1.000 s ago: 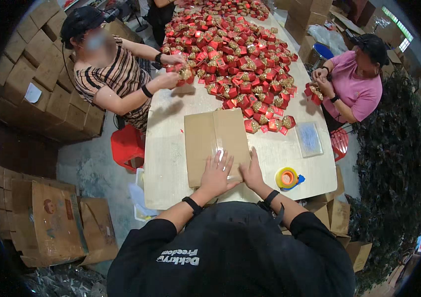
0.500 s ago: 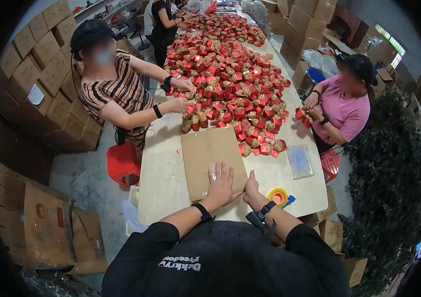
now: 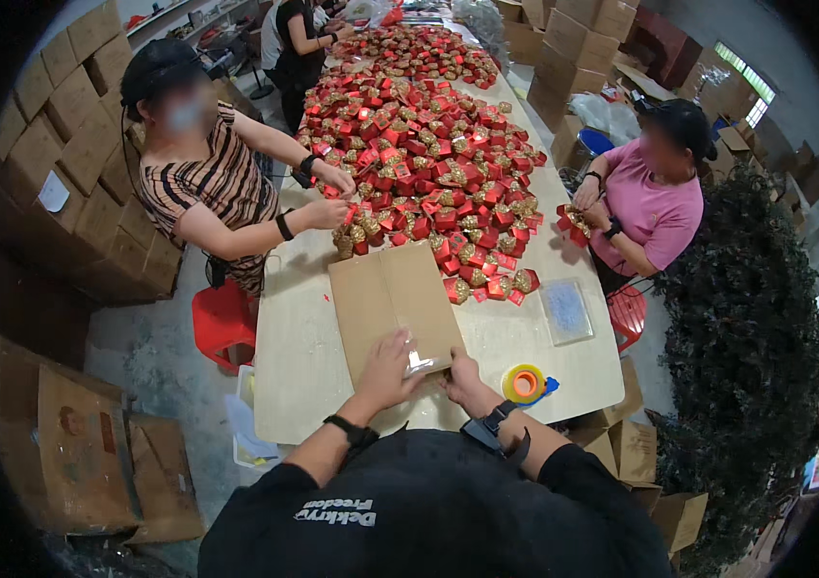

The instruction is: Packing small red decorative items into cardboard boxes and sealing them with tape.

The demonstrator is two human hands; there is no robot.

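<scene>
A flat cardboard box [image 3: 392, 294] lies on the table in front of me, with a shiny strip of clear tape [image 3: 423, 358] at its near edge. My left hand [image 3: 386, 374] rests on that edge just left of the tape, fingers stretched over the top face and thumb toward the near side. At the near right corner, my right hand [image 3: 467, 381] grips the box, its thumb up along the side and its other fingers partly hidden at the near edge. A yellow tape roll [image 3: 525, 383] with a blue part lies to the right of my right hand.
Red and gold ornaments [image 3: 429, 154] pile across the table [image 3: 294, 366]. A clear flat case [image 3: 566, 311] lies at the right. Co-workers in a striped shirt [image 3: 207, 178] and a pink shirt [image 3: 655, 197] handle ornaments. A red stool [image 3: 223, 323] stands at left; stacked cartons [image 3: 72, 154] line the wall.
My left hand has drawn back from the top face to the near edge, uncovering the tape. My right hand has closed in on the near right corner. The whole view has shifted slightly.
</scene>
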